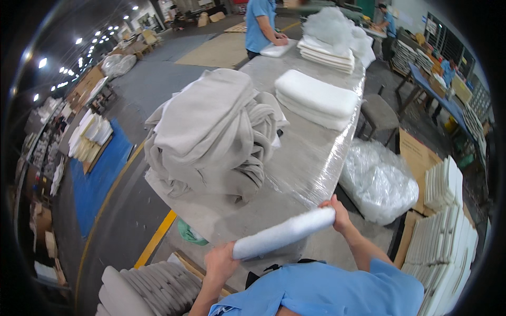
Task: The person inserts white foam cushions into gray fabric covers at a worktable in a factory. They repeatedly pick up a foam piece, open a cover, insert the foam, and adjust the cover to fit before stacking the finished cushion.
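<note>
A long white padded piece (284,233), seen nearly edge-on, spans the space in front of my body at the near end of the table (300,163). My left hand (220,262) is closed on its left end. The right end is gripped by my right hand (340,215), beside the table's right corner. Beyond it on the left, a big heap of grey fabric covers (205,121) lies on the table. Farther along is a short stack of white padding (317,97).
Grey cushions (150,289) stand in a row at lower left; white pads (440,237) are stacked at lower right. A clear plastic bag (379,181) and a stool (379,113) stand right of the table. Across it, a person in blue (260,23) handles a white pad.
</note>
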Demonstrator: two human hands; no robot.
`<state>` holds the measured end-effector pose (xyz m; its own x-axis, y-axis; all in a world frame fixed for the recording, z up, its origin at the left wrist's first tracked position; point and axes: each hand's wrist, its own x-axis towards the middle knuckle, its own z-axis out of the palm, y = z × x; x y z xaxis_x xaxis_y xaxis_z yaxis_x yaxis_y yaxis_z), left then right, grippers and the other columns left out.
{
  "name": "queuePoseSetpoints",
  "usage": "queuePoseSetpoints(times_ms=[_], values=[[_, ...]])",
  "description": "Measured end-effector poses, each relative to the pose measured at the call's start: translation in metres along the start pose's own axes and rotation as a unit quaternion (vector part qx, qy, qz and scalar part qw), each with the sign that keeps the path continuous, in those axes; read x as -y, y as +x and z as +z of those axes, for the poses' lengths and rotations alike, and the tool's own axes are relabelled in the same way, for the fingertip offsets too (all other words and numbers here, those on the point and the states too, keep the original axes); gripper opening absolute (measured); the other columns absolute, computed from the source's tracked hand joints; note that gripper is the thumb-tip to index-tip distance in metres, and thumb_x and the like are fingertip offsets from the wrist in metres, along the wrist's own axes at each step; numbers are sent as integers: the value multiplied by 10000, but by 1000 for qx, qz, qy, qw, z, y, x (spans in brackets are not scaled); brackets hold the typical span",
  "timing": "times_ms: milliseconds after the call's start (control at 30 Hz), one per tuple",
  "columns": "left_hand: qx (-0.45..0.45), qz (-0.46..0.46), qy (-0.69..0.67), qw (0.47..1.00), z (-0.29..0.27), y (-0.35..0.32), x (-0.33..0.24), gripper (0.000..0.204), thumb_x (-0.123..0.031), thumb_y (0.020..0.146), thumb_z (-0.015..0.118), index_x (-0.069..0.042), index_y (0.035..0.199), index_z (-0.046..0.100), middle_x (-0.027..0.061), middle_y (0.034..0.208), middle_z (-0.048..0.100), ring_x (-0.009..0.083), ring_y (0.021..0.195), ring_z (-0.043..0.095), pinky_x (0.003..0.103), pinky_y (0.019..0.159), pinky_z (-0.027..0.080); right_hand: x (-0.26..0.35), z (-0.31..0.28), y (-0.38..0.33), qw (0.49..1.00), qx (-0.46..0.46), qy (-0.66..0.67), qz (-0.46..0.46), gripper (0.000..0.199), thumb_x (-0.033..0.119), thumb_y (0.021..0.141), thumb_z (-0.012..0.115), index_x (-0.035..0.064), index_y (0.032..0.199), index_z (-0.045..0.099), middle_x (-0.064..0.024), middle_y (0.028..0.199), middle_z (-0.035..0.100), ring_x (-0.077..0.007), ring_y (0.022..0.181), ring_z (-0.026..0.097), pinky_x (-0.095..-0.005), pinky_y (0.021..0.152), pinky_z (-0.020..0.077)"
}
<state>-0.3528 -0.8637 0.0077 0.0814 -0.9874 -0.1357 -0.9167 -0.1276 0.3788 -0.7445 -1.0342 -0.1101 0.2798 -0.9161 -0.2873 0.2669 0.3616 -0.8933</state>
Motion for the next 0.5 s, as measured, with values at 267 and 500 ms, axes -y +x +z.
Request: queuePoseSetpoints(times_ms=[267, 500], values=[[-101, 60, -20, 993, 40, -3, 0, 378, -200, 747, 793, -175, 1120, 732, 72, 969, 765, 303, 927, 741, 440, 810, 580, 90, 12, 48, 899, 163, -407, 6, 460, 444, 1067, 622, 17, 1165, 761, -89, 1037, 767, -174, 973, 688, -358, 919, 536], [-91, 1, 10, 996, 39, -31, 14, 359, -201, 772, 768, -179, 1128, 723, 62, 995, 768, 294, 930, 741, 444, 817, 575, 179, 291, 116, 724, 258, -503, -396, 313, 304, 961, 740, 99, 1198, 733, -121, 1189, 714, -300, 1081, 675, -398, 841, 558]])
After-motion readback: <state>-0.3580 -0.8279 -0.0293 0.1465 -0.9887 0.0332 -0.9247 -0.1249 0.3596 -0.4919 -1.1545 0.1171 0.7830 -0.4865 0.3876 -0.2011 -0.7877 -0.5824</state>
